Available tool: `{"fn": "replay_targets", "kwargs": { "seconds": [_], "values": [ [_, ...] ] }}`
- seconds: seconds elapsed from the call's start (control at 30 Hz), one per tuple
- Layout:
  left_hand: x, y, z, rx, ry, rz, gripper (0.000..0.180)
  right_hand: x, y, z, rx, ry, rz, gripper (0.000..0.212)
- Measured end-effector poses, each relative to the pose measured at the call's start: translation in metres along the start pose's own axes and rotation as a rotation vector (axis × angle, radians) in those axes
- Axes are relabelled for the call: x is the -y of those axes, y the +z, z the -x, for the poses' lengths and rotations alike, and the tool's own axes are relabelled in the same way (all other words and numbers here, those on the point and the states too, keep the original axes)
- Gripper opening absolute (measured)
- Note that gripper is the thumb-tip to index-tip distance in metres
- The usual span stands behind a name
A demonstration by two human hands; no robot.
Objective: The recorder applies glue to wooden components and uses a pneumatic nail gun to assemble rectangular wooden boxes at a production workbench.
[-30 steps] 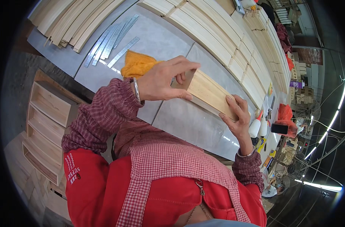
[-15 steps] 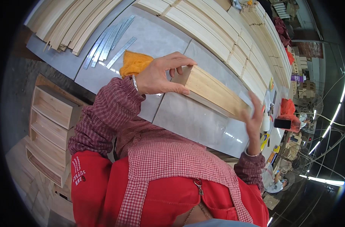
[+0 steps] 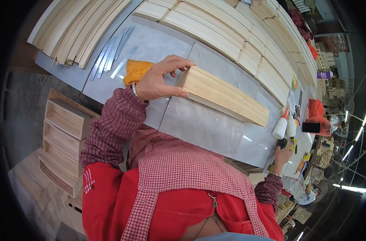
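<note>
Your long wooden piece [image 3: 227, 96] lies over the grey tabletop [image 3: 203, 122], its nine-o'clock end clamped by your left hand [image 3: 153, 83] between thumb and fingers, presumably to steady it. Toward half past four, your right hand [image 3: 283, 154] is at a dark object [image 3: 282, 142] beside a white bottle [image 3: 279, 128] (whether gripping, I can't tell).

A glossy grey worktable [image 3: 203, 124] catches white glare before you in a workshop, with pale wooden drawers [image 3: 63, 119] lined up to your left near dark grey floor [image 3: 24, 102]; at far right, bright strip lights [image 3: 353, 188] glow against dark surroundings.
</note>
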State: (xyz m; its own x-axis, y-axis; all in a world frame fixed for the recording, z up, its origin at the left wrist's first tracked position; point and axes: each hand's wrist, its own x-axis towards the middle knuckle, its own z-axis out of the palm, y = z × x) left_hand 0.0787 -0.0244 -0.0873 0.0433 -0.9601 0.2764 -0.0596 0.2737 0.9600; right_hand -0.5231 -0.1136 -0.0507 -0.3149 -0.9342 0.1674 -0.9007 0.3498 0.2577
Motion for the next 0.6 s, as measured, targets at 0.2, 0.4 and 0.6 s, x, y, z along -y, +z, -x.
{"fn": "replay_targets", "kwargs": {
  "seconds": [0.2, 0.4, 0.6],
  "values": [
    [-0.002, -0.001, -0.001, 0.024, -0.046, 0.021, 0.070, -0.005, 0.011, -0.009, 0.060, 0.043, 0.159, 0.068],
    [0.005, -0.001, 0.001, -0.010, 0.025, -0.034, 0.077, -0.031, 0.013, -0.014, 0.127, -0.039, -0.386, 0.070],
    [0.007, 0.002, 0.000, -0.007, 0.025, 0.000, 0.078, -0.044, 0.006, -0.016, 0.249, 0.155, -0.534, 0.050]
  ]
}}
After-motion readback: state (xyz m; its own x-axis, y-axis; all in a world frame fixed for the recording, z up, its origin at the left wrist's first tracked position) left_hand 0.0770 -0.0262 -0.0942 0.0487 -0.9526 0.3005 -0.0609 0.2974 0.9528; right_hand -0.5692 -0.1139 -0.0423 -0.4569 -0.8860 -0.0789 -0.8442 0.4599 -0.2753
